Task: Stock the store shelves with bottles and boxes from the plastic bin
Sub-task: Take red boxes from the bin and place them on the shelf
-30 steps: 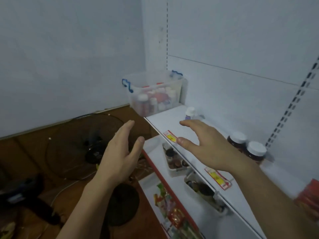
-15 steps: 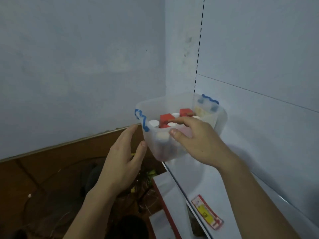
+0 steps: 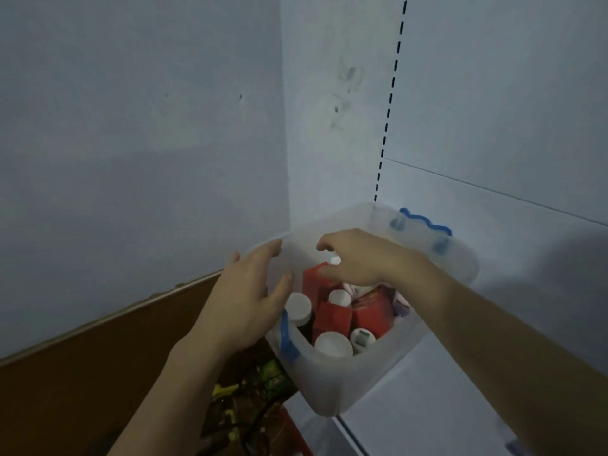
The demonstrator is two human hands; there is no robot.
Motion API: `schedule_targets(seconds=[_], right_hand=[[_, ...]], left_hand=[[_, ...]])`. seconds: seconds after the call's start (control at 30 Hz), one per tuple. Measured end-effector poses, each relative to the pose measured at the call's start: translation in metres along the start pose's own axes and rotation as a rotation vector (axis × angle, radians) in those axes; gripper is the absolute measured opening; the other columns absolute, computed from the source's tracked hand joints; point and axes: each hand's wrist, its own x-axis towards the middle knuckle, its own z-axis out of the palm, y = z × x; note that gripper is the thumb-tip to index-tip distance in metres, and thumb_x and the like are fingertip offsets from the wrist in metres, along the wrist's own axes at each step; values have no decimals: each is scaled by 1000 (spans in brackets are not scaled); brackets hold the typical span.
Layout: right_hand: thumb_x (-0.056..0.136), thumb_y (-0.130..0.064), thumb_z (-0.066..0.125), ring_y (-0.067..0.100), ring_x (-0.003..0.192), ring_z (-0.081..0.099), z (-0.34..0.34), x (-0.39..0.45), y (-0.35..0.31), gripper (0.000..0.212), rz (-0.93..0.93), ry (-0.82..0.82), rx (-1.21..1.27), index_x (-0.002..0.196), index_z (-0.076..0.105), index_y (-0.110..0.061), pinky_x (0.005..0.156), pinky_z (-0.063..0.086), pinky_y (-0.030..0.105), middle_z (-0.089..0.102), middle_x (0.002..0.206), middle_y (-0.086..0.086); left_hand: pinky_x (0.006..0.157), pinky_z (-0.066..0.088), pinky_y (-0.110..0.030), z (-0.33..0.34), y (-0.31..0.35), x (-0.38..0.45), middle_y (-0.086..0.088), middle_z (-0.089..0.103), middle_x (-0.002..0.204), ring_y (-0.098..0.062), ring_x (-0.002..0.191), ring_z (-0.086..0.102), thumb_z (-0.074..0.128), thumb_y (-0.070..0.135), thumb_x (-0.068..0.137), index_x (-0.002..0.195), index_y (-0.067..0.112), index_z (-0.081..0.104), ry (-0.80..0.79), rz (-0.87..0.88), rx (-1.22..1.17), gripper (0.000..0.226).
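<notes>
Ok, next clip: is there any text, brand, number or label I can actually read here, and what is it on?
None can be read.
Red boxes in the plastic bin: any print too blurred to read.
Bottle cap with a grey mark: mark illegible.
White-capped bottles: caps plain, labels hidden.
Tag at the shelf edge, bottom right: cut off, unreadable.

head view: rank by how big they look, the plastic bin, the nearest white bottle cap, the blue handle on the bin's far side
1. plastic bin, clearly largest.
2. and 3. far blue handle and nearest white bottle cap: the handle looks longer but thin, and the cap is nearer the camera, so unranked.
</notes>
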Motion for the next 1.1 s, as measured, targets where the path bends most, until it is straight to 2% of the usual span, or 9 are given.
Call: schedule_targets(seconds=[0.1,0.2,0.33,0.53,0.73,0.83,0.9,0.97,1.1], right_hand=[[83,-39,76,28,117,58,15,35,-2,63,-55,-201,-163,138,51,-21,96,50,42,60,130,7],[84,-24,73,30,106,60,36,47,-1,57,-124,-254,-273,134,48,-18,84,53,44,56,118,8],[90,-38,68,27,99,57,34,45,1,46,-124,-123,-240,127,50,-18,73,45,39,44,105,-1],[95,-43,63,14,111,58,-11,4,16,49,-11,269,333,139,49,-27,94,53,33,56,124,-3],[97,-48,45,12,109,68,-40,-19,11,44,-131,125,872,135,55,-29,86,59,27,64,125,-3],[103,-52,41,13,107,66,-44,14,38,45,78,153,567,140,52,-28,92,56,30,60,131,-5],[97,-56,53,18,114,60,-34,44,60,53,195,-2,175,139,53,-23,98,50,36,58,134,-3],[84,-61,61,21,104,65,-13,68,73,57,276,-203,-45,123,63,-20,95,54,43,67,119,-2],[81,-47,66,22,71,70,13,89,78,32,269,-183,-218,87,70,-16,71,63,45,71,79,3]], left_hand=[[118,2,-22,-4,-10,16,16,58,137,5,110,52,37,60,90,146,31,44,-80,68,56,64],[119,-3,-20,-6,-17,24,21,62,126,3,113,56,43,54,84,146,33,43,-108,70,52,66],[112,40,-30,-5,-14,38,13,56,139,-3,119,56,57,55,88,153,28,33,-163,57,52,74],[117,35,-45,3,-5,58,8,31,160,-14,143,34,66,73,75,158,30,4,-216,51,81,113],[87,58,-38,9,-9,60,20,58,117,-4,100,61,57,84,64,128,46,29,-109,103,-98,79],[80,59,-37,13,-10,58,21,57,110,-4,94,61,44,91,62,120,47,29,-83,87,-85,74],[77,59,-36,14,-10,58,22,58,105,-3,89,62,43,90,63,116,48,28,-53,73,-115,69],[77,59,-36,15,-11,57,22,58,103,-2,87,62,42,90,63,115,47,28,-34,57,-128,68],[76,59,-36,17,-11,56,21,59,102,-3,86,63,43,89,63,115,47,29,-6,51,-132,68]])
